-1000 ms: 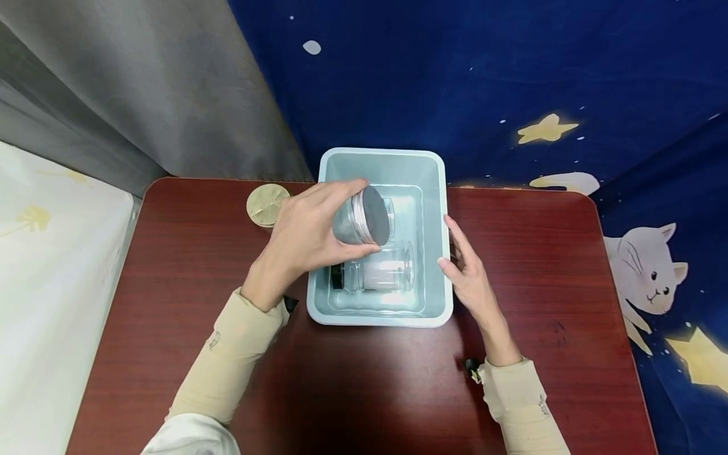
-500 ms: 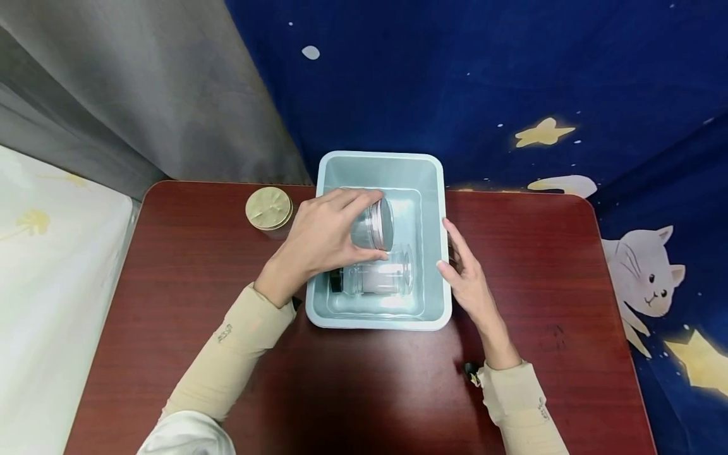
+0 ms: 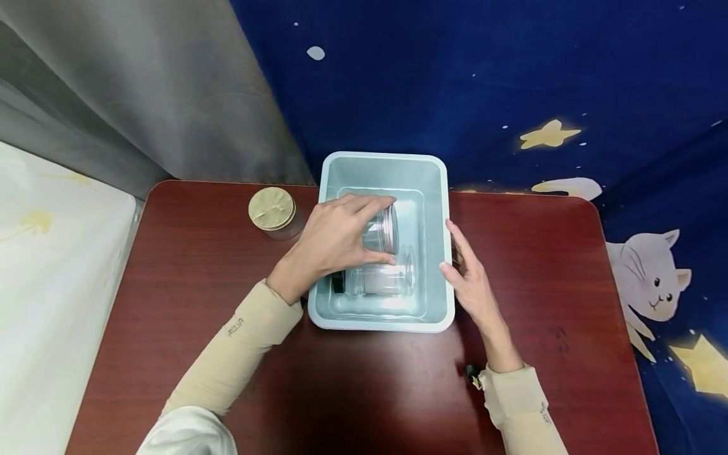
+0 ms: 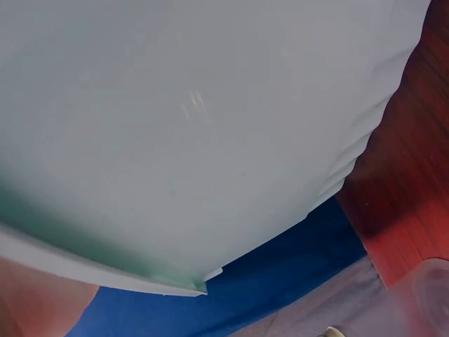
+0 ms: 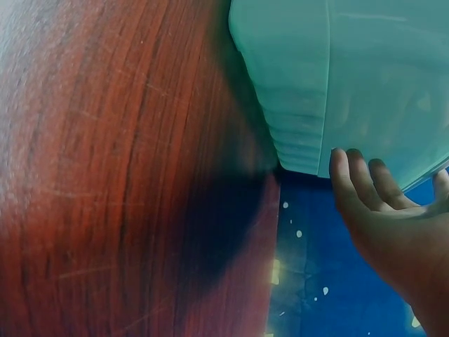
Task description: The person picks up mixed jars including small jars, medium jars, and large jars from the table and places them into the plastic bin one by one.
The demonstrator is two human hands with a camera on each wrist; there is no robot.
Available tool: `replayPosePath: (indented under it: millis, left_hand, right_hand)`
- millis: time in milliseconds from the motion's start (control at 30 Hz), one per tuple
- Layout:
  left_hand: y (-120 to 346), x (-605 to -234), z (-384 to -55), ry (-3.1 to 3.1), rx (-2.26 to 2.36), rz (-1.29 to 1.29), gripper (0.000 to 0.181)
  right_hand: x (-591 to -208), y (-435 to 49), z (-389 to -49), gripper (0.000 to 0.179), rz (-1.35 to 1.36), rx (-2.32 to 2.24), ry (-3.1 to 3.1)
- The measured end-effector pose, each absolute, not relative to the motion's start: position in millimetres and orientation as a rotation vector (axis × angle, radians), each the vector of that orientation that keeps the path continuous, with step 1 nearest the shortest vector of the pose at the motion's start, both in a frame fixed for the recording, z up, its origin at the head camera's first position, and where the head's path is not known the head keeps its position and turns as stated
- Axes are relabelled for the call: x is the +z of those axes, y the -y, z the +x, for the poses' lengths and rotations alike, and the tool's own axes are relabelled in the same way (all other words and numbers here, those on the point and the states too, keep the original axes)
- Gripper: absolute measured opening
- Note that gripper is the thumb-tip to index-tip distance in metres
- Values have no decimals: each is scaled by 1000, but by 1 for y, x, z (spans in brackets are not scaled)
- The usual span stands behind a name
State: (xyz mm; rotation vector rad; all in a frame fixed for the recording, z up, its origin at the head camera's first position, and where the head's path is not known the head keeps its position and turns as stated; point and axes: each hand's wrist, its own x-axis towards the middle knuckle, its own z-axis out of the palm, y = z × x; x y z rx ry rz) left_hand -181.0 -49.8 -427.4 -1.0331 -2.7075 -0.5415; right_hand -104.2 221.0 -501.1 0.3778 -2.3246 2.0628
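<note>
Inside the pale blue plastic bin (image 3: 382, 325), my left hand (image 3: 338, 237) grips a clear jar (image 3: 375, 235). The jar lies on its side, its ridged silver lid toward the right, and my hand hides its other end. A second clear jar (image 3: 383, 279), with a black lid (image 3: 338, 282) at its left end, lies just nearer to me, partly behind my left thumb. My right hand (image 3: 474, 284) holds the bin's right side, thumb over the rim and fingers against the outer wall, as the right wrist view shows. In the left wrist view the bin's wall (image 4: 196, 161) covers most.
On the reddish-brown table (image 3: 182, 284), left of the bin, stands a clear jar with a gold lid (image 3: 272, 208). A blue curtain (image 3: 426, 76) and a grey curtain (image 3: 170, 95) hang close behind the table's back edge.
My left hand has moved right and toward me, lowering the silver-lidded jar into the bin and turning its lid sideways. More of the gold-lidded jar shows. My right hand stays at the bin's side.
</note>
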Motion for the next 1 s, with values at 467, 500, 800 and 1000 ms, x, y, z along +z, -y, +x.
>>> replayPosePath:
  millis: [467,500,800,1000]
  left_hand:
    - [44,-439,-184,2772,-487,-1021,95]
    - [44,-439,-184,2776,-486,-1022,95]
    - [44,-442,-184,2814,-461,-1046,94]
    - [44,-441,-184,2808,-474,-1034,93]
  right_hand:
    - [-508,-225,-105,75,394,2065,2321]
    - [-508,-225,-105,75,393,2065,2320]
    - [-509,-225,-106,75,404,2079,2312]
    - [-504,-223,-105,75,378,2082,2332]
